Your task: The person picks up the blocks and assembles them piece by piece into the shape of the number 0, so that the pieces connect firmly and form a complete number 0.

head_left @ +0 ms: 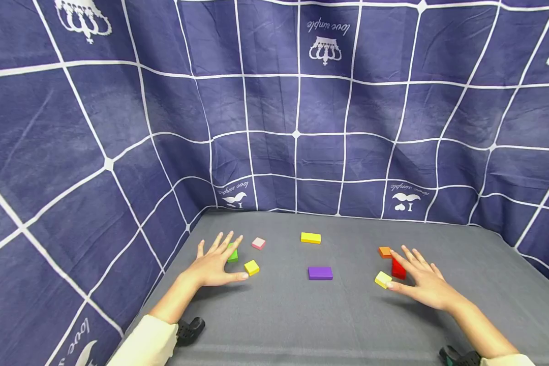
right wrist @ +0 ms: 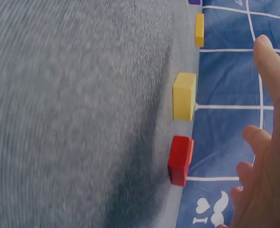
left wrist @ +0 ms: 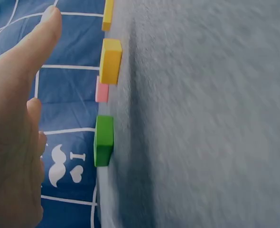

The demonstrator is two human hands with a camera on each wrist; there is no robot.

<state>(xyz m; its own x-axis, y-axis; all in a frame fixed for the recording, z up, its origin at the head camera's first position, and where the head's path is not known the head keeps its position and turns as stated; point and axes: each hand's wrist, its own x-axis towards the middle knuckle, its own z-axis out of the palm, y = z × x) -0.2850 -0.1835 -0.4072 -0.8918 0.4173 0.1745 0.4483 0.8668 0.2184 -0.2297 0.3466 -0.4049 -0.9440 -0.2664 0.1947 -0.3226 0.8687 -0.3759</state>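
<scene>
My left hand [head_left: 216, 267] hovers over the left of the grey table with fingers spread and nothing held. Under its fingers lies a green block [head_left: 233, 255], partly hidden in the head view; a yellow block [head_left: 251, 268] sits by the thumb tip and a pink block [head_left: 258, 243] farther back. On the right, my right hand [head_left: 423, 282] is likewise spread above the table, holding nothing. Its fingers partly cover a red block [head_left: 398, 269] and the edge of an orange block [head_left: 385, 252]. A pale yellow block [head_left: 383, 279] lies at its thumb tip.
Between the hands lie a purple block [head_left: 320, 273] and, behind it, a long yellow block [head_left: 311, 238]. A blue cloth with white lines [head_left: 274, 112] hangs behind and at the sides of the grey table [head_left: 302, 320].
</scene>
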